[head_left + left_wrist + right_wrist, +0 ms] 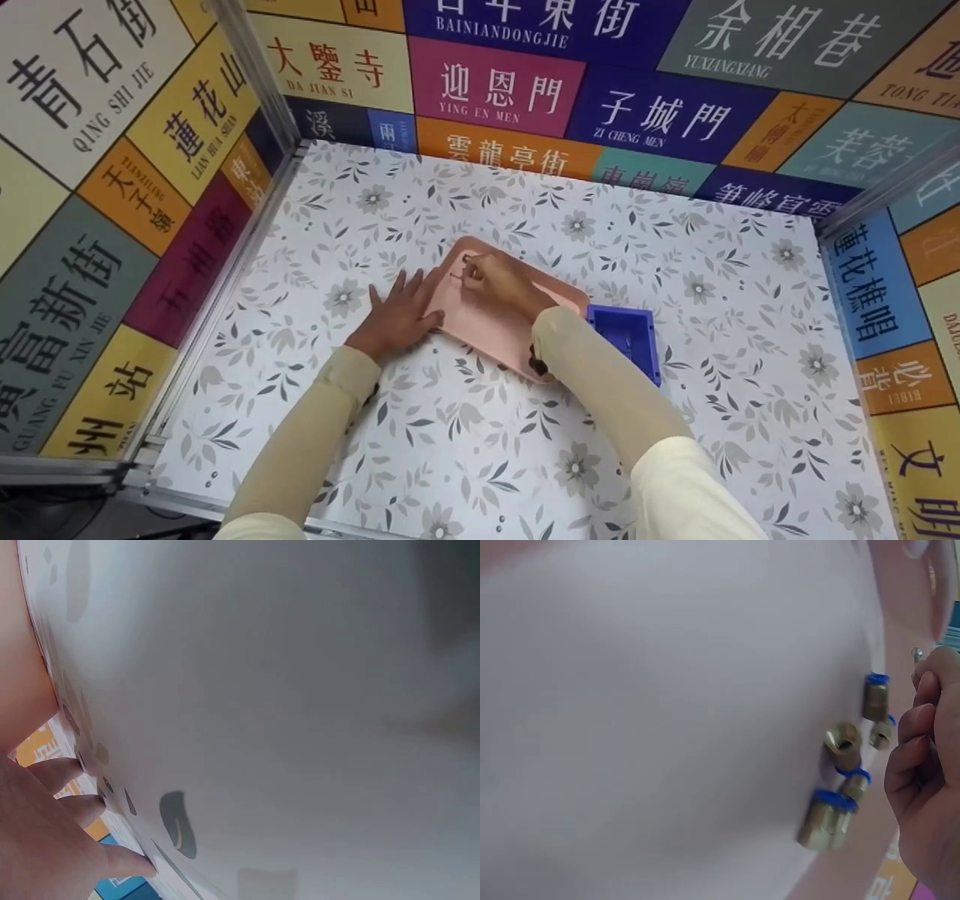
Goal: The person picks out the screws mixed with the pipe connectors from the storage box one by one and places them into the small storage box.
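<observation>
My left hand [400, 315] lies with fingers spread at the left edge of a pink tray [487, 326], touching its rim. In the left wrist view its fingertips are by the flowered surface. Over the tray's far left part, my right hand [495, 281] has curled fingers and pinches a small shiny metal piece [917, 654], mostly hidden by the fingers. Beside that hand, several brass push-in fittings [876, 699] with blue collars lie in the tray. The right forearm covers part of the tray.
A blue box [619, 322] stands against the tray's right side, with small items inside too unclear to name. Panels with street names [499, 82] wall the table's back and sides. White flowered covering [712, 360] spreads over the table.
</observation>
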A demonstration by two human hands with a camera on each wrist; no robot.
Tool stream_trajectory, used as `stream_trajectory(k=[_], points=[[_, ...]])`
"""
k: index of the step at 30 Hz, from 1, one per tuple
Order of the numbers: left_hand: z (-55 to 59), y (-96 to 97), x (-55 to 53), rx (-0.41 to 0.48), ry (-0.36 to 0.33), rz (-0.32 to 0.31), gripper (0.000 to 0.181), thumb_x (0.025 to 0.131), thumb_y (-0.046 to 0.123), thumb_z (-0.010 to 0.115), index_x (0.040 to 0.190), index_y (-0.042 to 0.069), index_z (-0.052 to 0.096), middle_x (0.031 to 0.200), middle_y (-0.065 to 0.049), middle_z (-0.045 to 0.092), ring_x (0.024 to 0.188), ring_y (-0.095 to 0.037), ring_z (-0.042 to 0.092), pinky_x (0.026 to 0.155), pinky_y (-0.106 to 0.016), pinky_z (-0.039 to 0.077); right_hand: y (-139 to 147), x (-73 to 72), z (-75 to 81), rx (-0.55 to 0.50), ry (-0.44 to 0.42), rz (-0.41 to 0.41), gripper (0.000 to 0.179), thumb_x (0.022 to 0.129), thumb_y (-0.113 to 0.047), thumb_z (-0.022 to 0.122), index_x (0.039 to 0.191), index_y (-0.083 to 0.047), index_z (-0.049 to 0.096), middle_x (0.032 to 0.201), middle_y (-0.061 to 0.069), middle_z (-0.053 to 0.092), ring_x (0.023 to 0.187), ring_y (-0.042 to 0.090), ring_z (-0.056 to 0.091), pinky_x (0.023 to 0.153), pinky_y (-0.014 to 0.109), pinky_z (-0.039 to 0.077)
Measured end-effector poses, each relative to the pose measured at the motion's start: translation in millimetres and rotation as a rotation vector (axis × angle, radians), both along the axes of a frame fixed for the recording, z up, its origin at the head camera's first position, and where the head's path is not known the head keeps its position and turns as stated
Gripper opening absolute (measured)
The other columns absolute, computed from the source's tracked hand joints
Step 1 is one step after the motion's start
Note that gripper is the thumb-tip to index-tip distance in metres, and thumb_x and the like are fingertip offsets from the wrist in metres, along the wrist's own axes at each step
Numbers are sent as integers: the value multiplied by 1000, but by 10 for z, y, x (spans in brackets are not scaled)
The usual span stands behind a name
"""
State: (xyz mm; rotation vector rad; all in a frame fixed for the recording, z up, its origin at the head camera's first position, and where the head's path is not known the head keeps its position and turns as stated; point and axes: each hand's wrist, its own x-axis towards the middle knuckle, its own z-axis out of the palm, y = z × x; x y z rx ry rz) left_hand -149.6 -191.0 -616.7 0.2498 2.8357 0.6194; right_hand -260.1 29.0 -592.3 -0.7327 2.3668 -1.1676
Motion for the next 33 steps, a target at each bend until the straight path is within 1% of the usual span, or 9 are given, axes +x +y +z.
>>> stream_trajectory(k=[3,5,7,9,13,19,26,30,33], points=[[-6,3,0,-12,-4,1,74,104,59,36,165,38,-1,172,-10,15,158,-42,7,112,-83,-1,71,-25,78,121,230,70,11,97,-16,66,94,-9,74,84,1,71,68,9,62,65,23,50],[-14,6,-2,-19,-10,0,75,104,59,36,165,37,-2,173,-9,14,159,-42,6,113,-82,-1,129,-31,130,145,250,58,12,95,-18,66,92,-10,74,78,3,74,58,12,66,57,25,51],[-26,10,-6,-23,-13,-1,75,104,60,35,165,37,-3,173,-9,13,159,-41,5,113,-82,-2,202,-31,183,143,253,49,13,95,-18,64,91,-10,74,75,4,73,54,13,66,54,25,49],[-37,8,-6,-28,-15,-2,75,104,60,34,165,37,-4,173,-8,12,159,-41,4,113,-82,-2,282,-27,238,137,281,48,14,95,-18,64,89,-10,74,72,4,72,54,13,64,55,25,47],[-44,-1,7,-22,-7,3,75,104,60,34,165,35,-3,173,-8,12,159,-41,4,113,-82,-2,449,-1,361,116,335,46,14,95,-18,65,88,-9,74,72,4,71,57,10,54,55,26,42],[-34,-5,23,-15,-7,13,75,104,59,35,166,33,-1,173,-9,14,159,-42,5,112,-83,-1,713,64,548,75,376,39,13,94,-14,66,89,-7,75,69,5,69,56,10,51,56,28,42],[-25,13,15,-35,-15,1,76,105,58,34,166,31,-2,173,-10,13,159,-42,5,112,-83,-1,1091,208,716,13,442,25,13,95,-12,66,88,-7,76,65,4,68,51,8,51,53,27,43],[-6,15,6,-39,-18,-2,76,105,58,35,166,32,-2,173,-10,13,159,-43,5,112,-83,-1,1347,309,779,-15,470,-7,11,93,-13,70,86,-8,76,66,2,69,53,6,54,53,25,45],[4,12,3,-39,-19,-1,76,105,58,35,166,32,-2,173,-10,13,159,-43,5,112,-83,0,1555,383,806,-17,479,-39,9,92,-13,72,85,-9,76,65,0,68,53,5,54,51,23,44]])
